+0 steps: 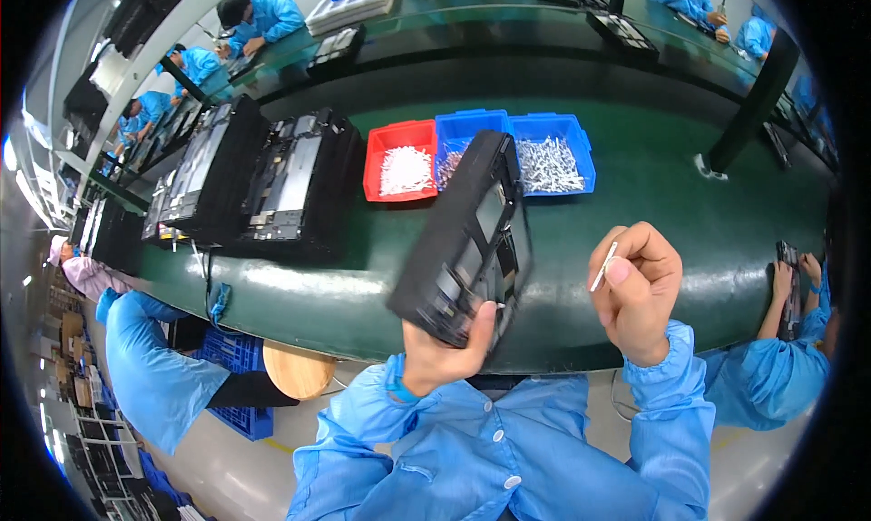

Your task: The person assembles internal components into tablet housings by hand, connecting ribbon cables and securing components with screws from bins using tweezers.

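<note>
My left hand (pixel 442 356) is closed around the lower end of a thick black tray (pixel 434 249), thumb over its edge. The tray is tilted up on its side above the bench, and silvery and dark electronic parts (pixel 497 226) show in its right-hand face, slightly blurred. Raised to the right of it, my right hand (pixel 642 289) pinches a thin, short white strip (pixel 602 267) between thumb and fingers. Behind the tray stand a red bin (pixel 370 183) of small white pieces and a blue bin (pixel 586 158) of small silvery pieces. Between them, another blue bin (pixel 472 122) is partly hidden.
Stacks of black trays (pixel 331 181) with electronic parts stand on the green bench (pixel 671 194) to the left. A dark post (pixel 748 113) rises at the right. People in blue work at both sides (pixel 771 371) and across the bench. A round wooden stool (pixel 298 372) is at lower left.
</note>
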`<state>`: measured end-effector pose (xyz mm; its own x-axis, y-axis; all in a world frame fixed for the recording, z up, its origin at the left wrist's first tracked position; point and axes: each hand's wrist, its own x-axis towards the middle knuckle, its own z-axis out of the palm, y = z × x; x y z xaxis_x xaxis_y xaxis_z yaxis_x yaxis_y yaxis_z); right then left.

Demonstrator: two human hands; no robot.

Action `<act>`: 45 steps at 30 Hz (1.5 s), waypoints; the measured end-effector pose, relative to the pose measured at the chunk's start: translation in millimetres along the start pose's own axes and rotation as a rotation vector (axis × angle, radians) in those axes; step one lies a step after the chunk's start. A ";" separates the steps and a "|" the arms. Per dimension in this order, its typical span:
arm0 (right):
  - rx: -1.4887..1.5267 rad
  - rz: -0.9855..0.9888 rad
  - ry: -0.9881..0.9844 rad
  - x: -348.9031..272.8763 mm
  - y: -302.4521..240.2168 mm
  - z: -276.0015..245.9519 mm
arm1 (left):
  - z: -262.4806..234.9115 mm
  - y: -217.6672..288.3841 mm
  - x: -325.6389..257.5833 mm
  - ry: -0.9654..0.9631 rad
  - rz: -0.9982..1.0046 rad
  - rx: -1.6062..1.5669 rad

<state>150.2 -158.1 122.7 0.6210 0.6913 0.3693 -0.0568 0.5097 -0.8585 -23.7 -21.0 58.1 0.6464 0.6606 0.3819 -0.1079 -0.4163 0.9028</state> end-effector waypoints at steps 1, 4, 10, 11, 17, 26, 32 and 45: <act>0.046 0.024 -0.045 4.1 -6.5 11.0 | -0.2 -7.8 4.9 0.018 0.225 0.203; 0.182 0.154 -0.172 7.1 -10.4 35.0 | 3.9 -27.1 18.5 0.082 0.566 0.471; 0.146 0.168 -0.255 8.7 11.1 49.7 | 8.8 -20.7 20.8 0.144 0.638 0.508; 0.129 0.167 -0.253 7.9 13.1 49.9 | 8.4 -19.7 19.1 0.122 0.593 0.501; 0.098 0.095 -0.264 6.7 18.9 51.3 | 8.4 -22.5 22.4 0.126 0.588 0.490; 0.103 0.104 -0.262 6.7 20.4 50.9 | 8.2 -21.0 21.3 0.108 0.568 0.446; 0.121 0.104 -0.300 9.4 20.9 49.5 | 6.7 -24.5 19.9 0.109 0.577 0.481; 0.152 0.179 -0.331 13.4 14.4 44.8 | 8.3 -19.3 19.8 0.080 0.546 0.454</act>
<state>122.7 -118.6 131.2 0.3066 0.8911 0.3347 -0.2717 0.4189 -0.8664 -2.6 -5.1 46.5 0.5308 0.3198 0.7849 -0.0641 -0.9083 0.4134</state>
